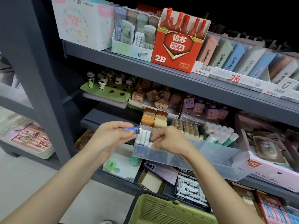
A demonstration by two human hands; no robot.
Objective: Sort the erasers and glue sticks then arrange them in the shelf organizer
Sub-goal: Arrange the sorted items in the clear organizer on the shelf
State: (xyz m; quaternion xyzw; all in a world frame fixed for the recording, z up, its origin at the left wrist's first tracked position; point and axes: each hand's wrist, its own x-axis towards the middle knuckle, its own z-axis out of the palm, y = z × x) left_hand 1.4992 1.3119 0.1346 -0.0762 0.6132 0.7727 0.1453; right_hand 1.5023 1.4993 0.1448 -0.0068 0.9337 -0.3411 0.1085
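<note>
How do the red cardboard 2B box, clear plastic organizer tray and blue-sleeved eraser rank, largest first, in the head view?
clear plastic organizer tray
red cardboard 2B box
blue-sleeved eraser
The tray is nearer, so its lead is unsure.

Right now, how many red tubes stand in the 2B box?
5 tubes, side by side in the 2B box on the upper shelf; more may hide behind them.

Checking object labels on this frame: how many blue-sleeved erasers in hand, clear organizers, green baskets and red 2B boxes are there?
Blue-sleeved eraser: 1, held in the left hand
Clear organizer: 1
Green basket: 1
Red 2B box: 1
Total: 4
</note>
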